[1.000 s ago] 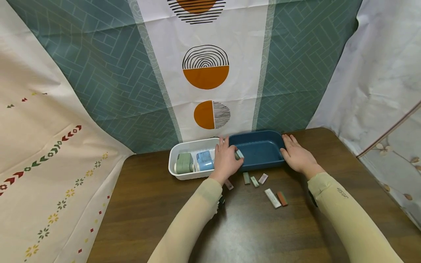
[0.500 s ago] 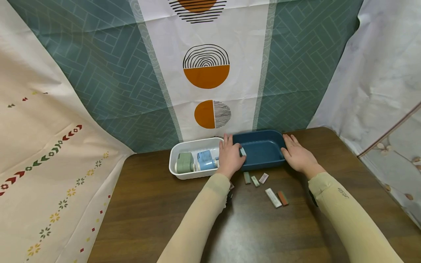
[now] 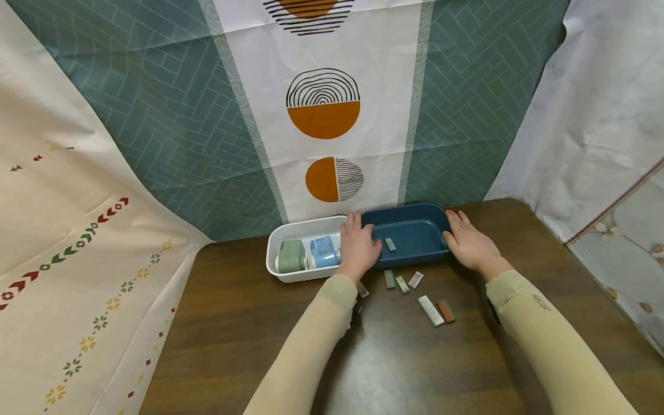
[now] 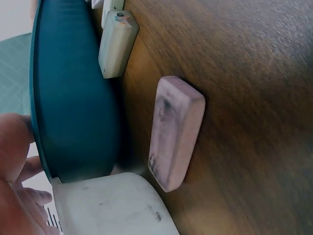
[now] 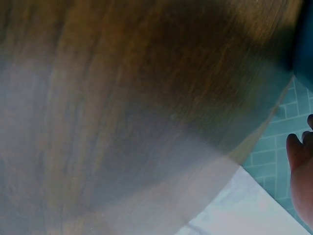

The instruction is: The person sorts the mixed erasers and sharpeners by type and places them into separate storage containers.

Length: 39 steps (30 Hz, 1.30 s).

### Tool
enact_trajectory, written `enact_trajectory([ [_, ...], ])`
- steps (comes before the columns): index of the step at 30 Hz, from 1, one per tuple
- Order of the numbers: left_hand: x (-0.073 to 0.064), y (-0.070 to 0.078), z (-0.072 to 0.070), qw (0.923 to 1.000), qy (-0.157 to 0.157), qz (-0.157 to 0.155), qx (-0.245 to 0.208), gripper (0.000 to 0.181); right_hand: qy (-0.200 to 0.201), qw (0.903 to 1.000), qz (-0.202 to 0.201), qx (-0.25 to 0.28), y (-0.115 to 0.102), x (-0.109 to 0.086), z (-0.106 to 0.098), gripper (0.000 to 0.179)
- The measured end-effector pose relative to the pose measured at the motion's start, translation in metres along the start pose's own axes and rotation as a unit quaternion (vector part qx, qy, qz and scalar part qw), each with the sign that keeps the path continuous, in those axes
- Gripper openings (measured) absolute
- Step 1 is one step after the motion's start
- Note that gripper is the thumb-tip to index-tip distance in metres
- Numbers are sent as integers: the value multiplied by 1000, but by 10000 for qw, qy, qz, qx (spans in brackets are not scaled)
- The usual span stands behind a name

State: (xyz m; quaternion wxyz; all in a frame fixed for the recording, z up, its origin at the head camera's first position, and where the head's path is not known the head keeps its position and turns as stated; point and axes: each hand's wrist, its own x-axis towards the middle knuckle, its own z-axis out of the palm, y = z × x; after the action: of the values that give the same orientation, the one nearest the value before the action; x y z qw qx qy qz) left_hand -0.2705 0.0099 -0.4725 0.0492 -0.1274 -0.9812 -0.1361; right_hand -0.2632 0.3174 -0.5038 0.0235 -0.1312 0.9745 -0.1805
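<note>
My left hand (image 3: 358, 245) is over the place where the white bin (image 3: 276, 248) meets the dark blue bin (image 3: 420, 233), its fingers extended and nothing in them. Just right of its thumb, a small pale eraser (image 3: 390, 245) lies on the blue bin's floor. My right hand (image 3: 472, 245) rests with straight fingers against the blue bin's right end. In the left wrist view, a smudged pink eraser (image 4: 173, 132) lies on the table below the bins. The white bin holds a green boxy gadget (image 3: 291, 256) and a blue one (image 3: 324, 252), partly hidden by my left hand.
On the table in front of the blue bin lie a green eraser (image 3: 389, 279), a pale green one (image 3: 402, 284) and a small whitish-pink one (image 3: 416, 280). Nearer are a long white eraser (image 3: 430, 310) and an orange-and-green one (image 3: 445, 311). A patterned cloth (image 3: 332, 173) hangs behind the bins.
My left hand moved slightly right with the pale eraser, let it go into the blue bin, then drew back a little left. My right hand stayed at the bin's end.
</note>
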Motion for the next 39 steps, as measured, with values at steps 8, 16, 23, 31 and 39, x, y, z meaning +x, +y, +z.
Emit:
enact_trajectory([
  [8, 0, -4, 2, 9983, 425, 156, -369, 37, -28, 10000, 17, 47, 0, 1, 0, 72],
  [16, -2, -5, -1, 9930, 954, 267, -642, 32, -46, 10000, 31, 25, -1, 1, -1, 72],
  [23, -12, -3, -7, 9873, 1247, 136, -971, 32, -53, 10000, 33, 44, -1, 1, -1, 71],
  [31, -30, -2, -17, 9824, 1320, 70, -1320, 36, 20, 10000, 19, 54, 2, -1, 1, 70],
  [39, -55, -8, -22, 9692, 1588, 189, -1871, 28, 14, 10000, -14, 58, 1, 1, 1, 71],
])
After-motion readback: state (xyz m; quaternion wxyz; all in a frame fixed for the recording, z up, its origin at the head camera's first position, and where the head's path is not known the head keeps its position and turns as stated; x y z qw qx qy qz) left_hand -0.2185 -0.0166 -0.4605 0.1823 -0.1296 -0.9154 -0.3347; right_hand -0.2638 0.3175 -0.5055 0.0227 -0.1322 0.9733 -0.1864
